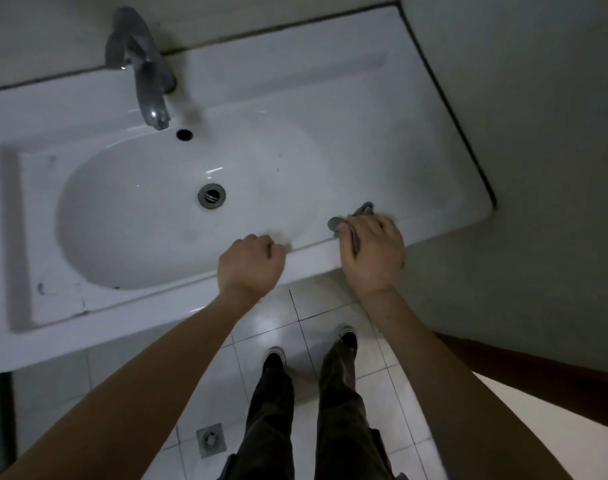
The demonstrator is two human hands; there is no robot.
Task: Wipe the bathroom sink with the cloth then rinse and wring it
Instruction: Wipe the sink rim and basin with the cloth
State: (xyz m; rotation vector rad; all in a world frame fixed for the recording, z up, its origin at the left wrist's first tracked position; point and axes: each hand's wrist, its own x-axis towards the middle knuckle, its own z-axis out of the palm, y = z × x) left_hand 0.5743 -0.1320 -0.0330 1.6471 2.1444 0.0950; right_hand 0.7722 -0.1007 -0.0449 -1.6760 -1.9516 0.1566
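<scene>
Head view, crumpled grey cloth point(336, 224) gripped in right fingers point(371, 226), left fingers point(259, 242) curled, empty

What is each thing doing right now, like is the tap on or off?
Tap: off, no water running.
Drain: open, no plug.
Sink: no water standing, a few dark marks on the rim.
Cloth: bunched up on the sink's rim, under the right hand.
Right hand: grips the cloth.
Left hand: curled in a fist, holding nothing, on the sink's front edge.

grey cloth point(355, 221) bunched on white sink point(382, 161) front-right rim
</scene>
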